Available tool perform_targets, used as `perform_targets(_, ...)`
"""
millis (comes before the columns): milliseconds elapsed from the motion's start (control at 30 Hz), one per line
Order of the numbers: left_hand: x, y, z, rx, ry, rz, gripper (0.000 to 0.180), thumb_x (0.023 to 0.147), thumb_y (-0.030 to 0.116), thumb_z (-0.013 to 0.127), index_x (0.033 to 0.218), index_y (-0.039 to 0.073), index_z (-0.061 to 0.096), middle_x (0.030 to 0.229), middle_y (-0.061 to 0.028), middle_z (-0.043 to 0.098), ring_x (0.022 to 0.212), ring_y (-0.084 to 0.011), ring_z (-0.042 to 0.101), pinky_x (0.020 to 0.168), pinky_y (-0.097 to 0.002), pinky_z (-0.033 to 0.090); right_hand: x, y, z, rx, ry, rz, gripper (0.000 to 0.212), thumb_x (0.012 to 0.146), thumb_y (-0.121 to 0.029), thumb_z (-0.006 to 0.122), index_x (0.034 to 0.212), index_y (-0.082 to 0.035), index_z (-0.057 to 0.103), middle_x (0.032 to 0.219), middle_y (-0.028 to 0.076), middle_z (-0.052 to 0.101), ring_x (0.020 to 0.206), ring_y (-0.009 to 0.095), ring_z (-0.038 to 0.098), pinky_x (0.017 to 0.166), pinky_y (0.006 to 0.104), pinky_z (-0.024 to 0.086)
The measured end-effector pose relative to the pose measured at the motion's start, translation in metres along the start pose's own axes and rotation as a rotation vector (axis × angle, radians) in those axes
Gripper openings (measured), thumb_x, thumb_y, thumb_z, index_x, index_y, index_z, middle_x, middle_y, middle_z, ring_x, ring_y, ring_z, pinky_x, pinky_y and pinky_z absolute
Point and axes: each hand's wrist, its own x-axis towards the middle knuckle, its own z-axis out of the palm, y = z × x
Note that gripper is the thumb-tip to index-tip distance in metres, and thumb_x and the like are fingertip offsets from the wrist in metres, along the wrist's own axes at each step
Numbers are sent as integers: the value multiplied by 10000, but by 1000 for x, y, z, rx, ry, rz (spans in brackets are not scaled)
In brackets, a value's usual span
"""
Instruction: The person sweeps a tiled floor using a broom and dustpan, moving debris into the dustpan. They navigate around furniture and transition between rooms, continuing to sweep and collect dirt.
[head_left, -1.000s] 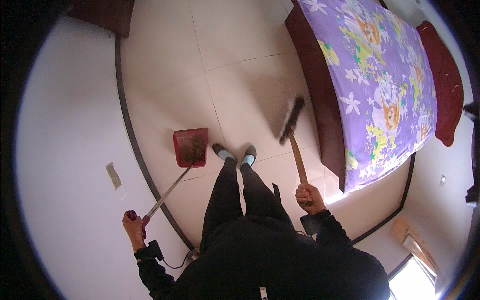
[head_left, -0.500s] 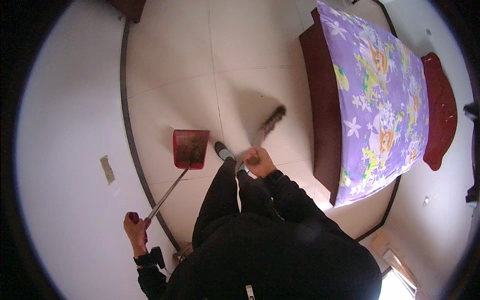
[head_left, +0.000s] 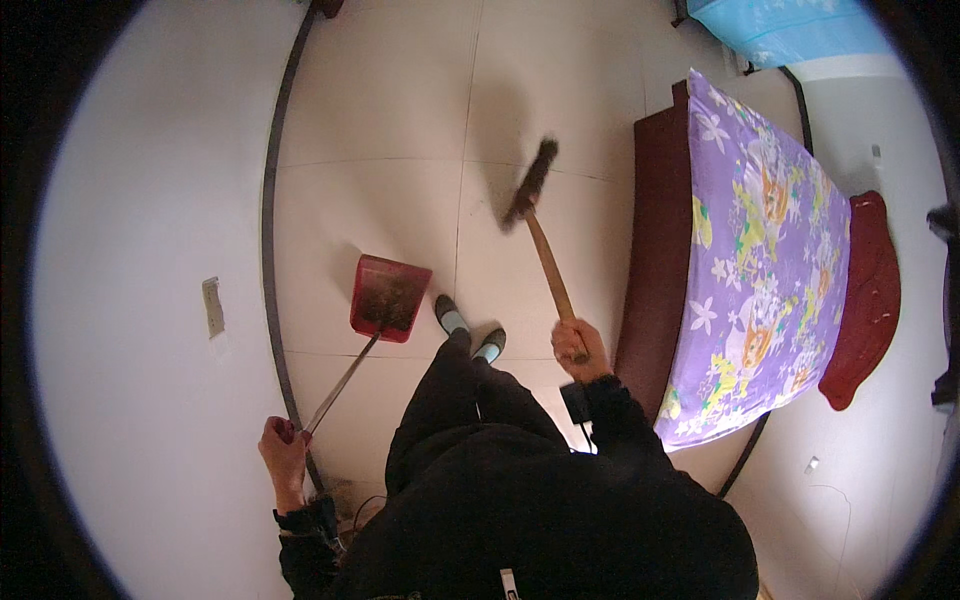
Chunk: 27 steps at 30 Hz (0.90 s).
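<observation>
My left hand (head_left: 284,452) is closed round the top of a long-handled red dustpan (head_left: 392,297), whose metal pole slants down to the right. The pan lies at floor level left of my feet, with dark dirt and debris in it. In my right hand (head_left: 580,350) I grip the light wooden handle of a broom (head_left: 549,265). Its dark bristle head (head_left: 531,184) points away from me, over the pale tiles ahead and to the right of my feet. Whether the bristles touch the floor I cannot tell.
A bed with a purple flowered cover (head_left: 765,260) and dark wooden side (head_left: 650,240) stands at the right. On the left runs a white wall (head_left: 160,260) with a dark skirting strip (head_left: 268,220). A blue-covered piece of furniture (head_left: 790,25) is at the far right.
My right hand has moved right, and the broom has swung out, so its wooden handle now shows. The bristle head is farther away. The dustpan stays almost in place beside my feet.
</observation>
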Motion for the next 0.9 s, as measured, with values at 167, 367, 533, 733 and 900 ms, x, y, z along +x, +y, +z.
perform_targets(167, -3, -11, 4, 104, 19, 39, 231, 649, -48, 660, 764, -5, 465, 635, -44, 501, 586, -130, 455, 571, -244, 422, -16, -9, -18, -202, 204, -26, 292, 881, -113, 444, 598, -118, 370, 507, -12, 332, 462, 96, 367, 416, 228, 345)
perform_targets(367, -5, -20, 7, 136, 26, 98, 248, 653, -50, 670, 774, 5, 460, 629, -47, 484, 575, -133, 433, 572, -232, 388, 59, -23, -5, -309, 108, -65, 283, 882, -143, 476, 612, -113, 395, 562, 23, 420, 550, 165, 414, 524, 271, 381)
perform_targets(533, -4, -25, 9, 24, 50, 46, 265, 633, -39, 688, 770, 11, 467, 625, -51, 494, 570, -139, 441, 557, -252, 422, 72, -44, 28, -381, 67, 17, 272, 853, -112, 500, 615, -121, 369, 583, -31, 384, 523, 88, 400, 503, 228, 354)
perform_targets(733, -12, -23, 8, 122, 70, 55, 253, 646, -62, 666, 762, 11, 453, 632, -27, 453, 575, -118, 424, 529, -249, 429, 8, -140, 34, -354, 31, 231, 220, 852, -105, 498, 671, -130, 376, 530, -39, 339, 404, 52, 336, 345, 192, 313)
perform_targets(900, -45, -24, 19, -27, 82, -31, 250, 650, -51, 655, 755, 16, 439, 644, -22, 416, 570, -113, 382, 493, -241, 393, -24, -230, 27, -456, 309, 18, 215, 857, -113, 505, 674, -124, 393, 518, -30, 357, 401, 66, 385, 349, 197, 346)
